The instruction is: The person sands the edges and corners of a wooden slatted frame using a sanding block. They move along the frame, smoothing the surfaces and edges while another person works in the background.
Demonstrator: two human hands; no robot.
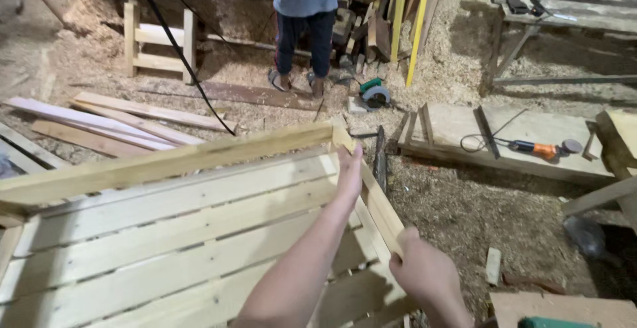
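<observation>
Sawdust floor underfoot; left hand flat and open against crate rail, right hand gripping it—a slip here likely means splinters or tipping.

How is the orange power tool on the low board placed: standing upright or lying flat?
Lying flat. The orange power tool rests on its side along the low board, its cable looped beside it.

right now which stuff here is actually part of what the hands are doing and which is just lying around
In hand:
- slatted wooden frame
- its right side rail
- left hand, flat on the rail near the corner
- right hand, gripping the rail

Lying about:
- circular saw
- orange angle grinder
- loose planks
- small wooden stand
- a person standing
</observation>
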